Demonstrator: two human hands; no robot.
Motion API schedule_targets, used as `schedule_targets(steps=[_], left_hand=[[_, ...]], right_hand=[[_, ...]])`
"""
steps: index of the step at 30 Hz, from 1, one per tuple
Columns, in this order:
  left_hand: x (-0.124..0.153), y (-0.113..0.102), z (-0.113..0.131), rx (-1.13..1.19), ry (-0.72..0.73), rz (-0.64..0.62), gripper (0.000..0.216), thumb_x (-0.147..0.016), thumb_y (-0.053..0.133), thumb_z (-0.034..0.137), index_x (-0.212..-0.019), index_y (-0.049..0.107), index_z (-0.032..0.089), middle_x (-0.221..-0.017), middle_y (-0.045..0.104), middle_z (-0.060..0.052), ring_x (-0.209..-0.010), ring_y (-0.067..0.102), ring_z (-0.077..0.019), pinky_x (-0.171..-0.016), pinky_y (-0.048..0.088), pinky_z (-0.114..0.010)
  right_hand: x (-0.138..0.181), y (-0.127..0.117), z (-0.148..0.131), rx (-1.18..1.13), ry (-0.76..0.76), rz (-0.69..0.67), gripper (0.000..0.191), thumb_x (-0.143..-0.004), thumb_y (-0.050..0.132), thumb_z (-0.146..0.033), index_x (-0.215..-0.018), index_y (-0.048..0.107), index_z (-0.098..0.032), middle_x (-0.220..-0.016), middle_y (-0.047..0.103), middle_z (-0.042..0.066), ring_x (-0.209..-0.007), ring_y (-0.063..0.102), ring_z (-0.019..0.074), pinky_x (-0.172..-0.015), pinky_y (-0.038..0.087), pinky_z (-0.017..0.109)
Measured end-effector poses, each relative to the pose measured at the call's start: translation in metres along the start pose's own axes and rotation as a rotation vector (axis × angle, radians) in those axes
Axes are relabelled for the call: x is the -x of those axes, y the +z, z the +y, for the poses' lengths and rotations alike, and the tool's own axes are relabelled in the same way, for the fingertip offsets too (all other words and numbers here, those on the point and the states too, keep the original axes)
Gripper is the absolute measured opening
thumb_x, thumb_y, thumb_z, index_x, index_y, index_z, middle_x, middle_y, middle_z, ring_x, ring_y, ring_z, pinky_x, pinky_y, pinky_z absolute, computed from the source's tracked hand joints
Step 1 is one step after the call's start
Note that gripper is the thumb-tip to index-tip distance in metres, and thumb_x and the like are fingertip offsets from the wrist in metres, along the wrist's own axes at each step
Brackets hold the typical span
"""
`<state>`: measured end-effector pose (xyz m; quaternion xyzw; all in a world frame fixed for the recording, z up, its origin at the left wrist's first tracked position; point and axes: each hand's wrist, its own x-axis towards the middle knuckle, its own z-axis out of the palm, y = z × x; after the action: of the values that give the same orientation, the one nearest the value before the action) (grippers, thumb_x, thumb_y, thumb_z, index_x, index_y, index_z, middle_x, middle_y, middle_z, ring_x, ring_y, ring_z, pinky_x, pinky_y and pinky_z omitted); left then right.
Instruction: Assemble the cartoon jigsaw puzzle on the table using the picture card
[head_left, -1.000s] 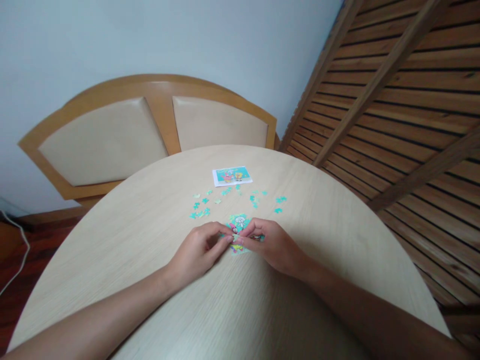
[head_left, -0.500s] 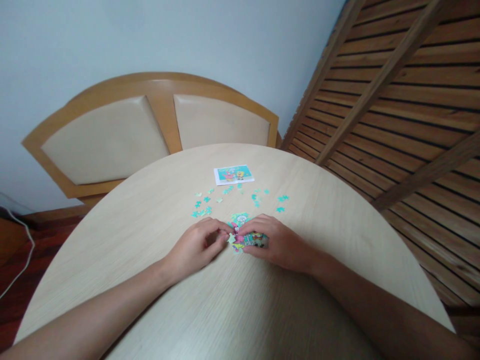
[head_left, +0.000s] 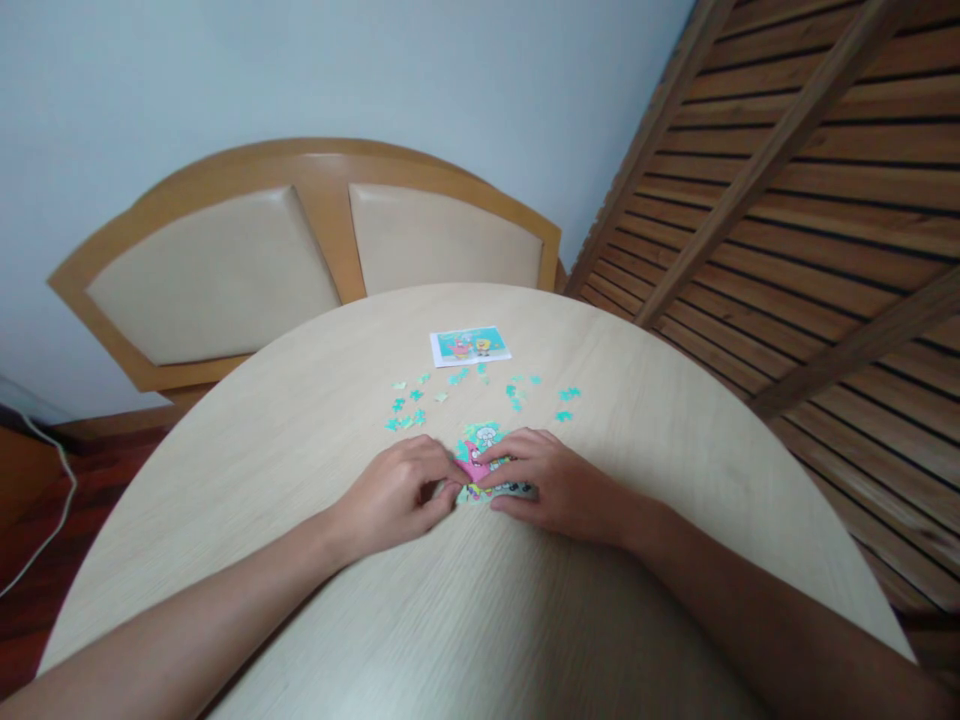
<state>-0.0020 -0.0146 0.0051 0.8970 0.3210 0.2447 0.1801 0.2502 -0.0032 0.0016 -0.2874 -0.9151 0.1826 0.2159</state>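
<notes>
Both hands on the puzzle patch (head_left: 486, 440) at mid worktop (head_left: 300, 450).
Right hand (head_left: 559, 485) lies flat, pinning the patch; left hand (head_left: 394, 495) curls at its left edge, pinch unclear. Best to press straight down, patch pinned.

Matt pale wood-grain table (head_left: 480, 600); glossy printed card (head_left: 470, 345); slatted wooden wall (head_left: 810, 180).

Puzzle (head_left: 486, 440) on table (head_left: 300, 450); loose pieces (head_left: 405, 412) behind it; card (head_left: 470, 345) behind pieces.
</notes>
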Motion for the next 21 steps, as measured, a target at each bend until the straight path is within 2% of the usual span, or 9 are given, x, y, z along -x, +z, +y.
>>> schedule_targets(steps=[13,18,21], left_hand=[[0.0005,-0.0008,0.0036,-0.047,-0.013,-0.025,0.024,-0.098,0.051,0.021,-0.106,0.073,0.024,-0.094,0.074,-0.005,-0.091,0.065,-0.0211,-0.085,0.052,-0.036],[0.0014,-0.0018,0.0016,-0.063,-0.031,-0.005,0.021,-0.097,0.052,0.021,-0.102,0.072,0.022,-0.092,0.072,-0.006,-0.091,0.064,-0.0214,-0.085,0.051,-0.037],[0.0021,-0.0028,0.0002,-0.083,-0.039,0.02,0.02,-0.094,0.057,0.023,-0.11,0.068,0.021,-0.103,0.07,-0.007,-0.1,0.063,-0.0238,-0.092,0.05,-0.04]], right_hand=[[-0.0014,-0.0014,-0.0021,0.001,0.014,-0.005,0.019,-0.088,0.073,-0.025,-0.108,0.075,-0.027,-0.122,0.072,0.004,-0.113,0.062,0.0233,-0.101,0.043,0.043],[-0.0009,-0.0018,-0.0012,0.012,-0.002,-0.006,0.022,-0.089,0.072,-0.025,-0.11,0.075,-0.026,-0.122,0.072,0.006,-0.112,0.063,0.0237,-0.101,0.044,0.043],[-0.0004,-0.0015,-0.001,0.04,-0.035,-0.002,0.022,-0.091,0.07,-0.025,-0.112,0.074,-0.026,-0.123,0.071,0.006,-0.114,0.062,0.0241,-0.101,0.043,0.045]])
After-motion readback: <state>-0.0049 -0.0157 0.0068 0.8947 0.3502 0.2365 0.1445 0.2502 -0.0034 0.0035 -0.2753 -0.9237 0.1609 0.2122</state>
